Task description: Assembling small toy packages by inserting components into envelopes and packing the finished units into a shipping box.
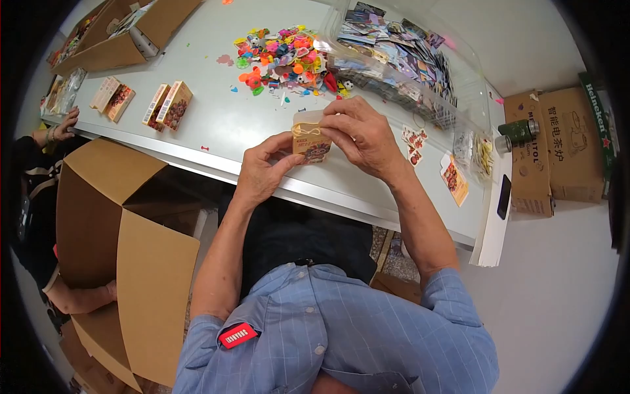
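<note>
A small orange printed card box [311, 150] stands upright over the table's near edge, with a pale translucent flap or bag rising from its top. My left hand [264, 167] is closed around its left side, thumb across the front. At the box's mouth lies a cream looped cord [306, 130]. The fingers of my right hand [357, 138] pinch together at the upper right corner, where the cord meets the fingertips; what exactly they hold is partly hidden. Beyond the hands sits a pile of small colourful plastic toys [282, 59].
A clear plastic bin [394, 82] of cards stands far right, near small bags [476, 154] and a flat orange card [454, 180]. More small boxes [174, 105] stand left. An open carton [157, 289] is at lower left, with another person's arm [82, 297] in it.
</note>
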`<state>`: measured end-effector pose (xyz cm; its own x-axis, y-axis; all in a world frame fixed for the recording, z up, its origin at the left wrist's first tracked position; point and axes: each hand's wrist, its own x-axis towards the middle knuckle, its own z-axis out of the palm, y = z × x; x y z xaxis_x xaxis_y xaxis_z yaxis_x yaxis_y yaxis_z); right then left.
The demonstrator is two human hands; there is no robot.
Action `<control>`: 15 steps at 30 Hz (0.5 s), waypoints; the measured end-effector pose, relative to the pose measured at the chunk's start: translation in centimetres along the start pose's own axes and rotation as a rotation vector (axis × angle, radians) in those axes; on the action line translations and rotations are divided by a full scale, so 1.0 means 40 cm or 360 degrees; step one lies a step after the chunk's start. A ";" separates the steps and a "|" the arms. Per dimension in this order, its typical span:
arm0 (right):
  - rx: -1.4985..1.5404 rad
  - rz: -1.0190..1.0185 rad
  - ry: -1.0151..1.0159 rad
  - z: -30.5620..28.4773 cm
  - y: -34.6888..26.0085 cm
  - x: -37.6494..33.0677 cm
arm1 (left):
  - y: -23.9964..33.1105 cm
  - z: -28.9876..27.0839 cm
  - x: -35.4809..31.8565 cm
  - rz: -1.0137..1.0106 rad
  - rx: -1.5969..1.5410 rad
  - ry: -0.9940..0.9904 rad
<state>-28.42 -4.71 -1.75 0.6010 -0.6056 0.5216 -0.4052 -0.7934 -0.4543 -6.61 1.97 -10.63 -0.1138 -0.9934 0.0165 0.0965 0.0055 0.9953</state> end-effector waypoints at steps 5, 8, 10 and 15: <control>-0.0102 0.0033 -0.0057 -0.006 -0.001 0.001 | 0.017 0.003 0.003 0.0014 0.0029 0.0005; -0.0079 0.0080 -0.0056 0.003 0.003 -0.010 | 0.011 0.000 0.002 0.0041 0.0101 -0.0003; -0.0105 0.0082 0.0013 0.006 -0.005 -0.013 | 0.010 0.000 0.000 0.0021 0.0050 0.0006; -0.0182 0.0071 0.0135 -0.008 -0.013 -0.011 | 0.015 0.008 0.005 0.0027 0.0067 -0.0008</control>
<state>-28.67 -4.05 -1.50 0.5221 -0.6397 0.5641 -0.5089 -0.7644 -0.3958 -6.88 1.82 -10.02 -0.1173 -0.9925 0.0338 0.0567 0.0273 0.9980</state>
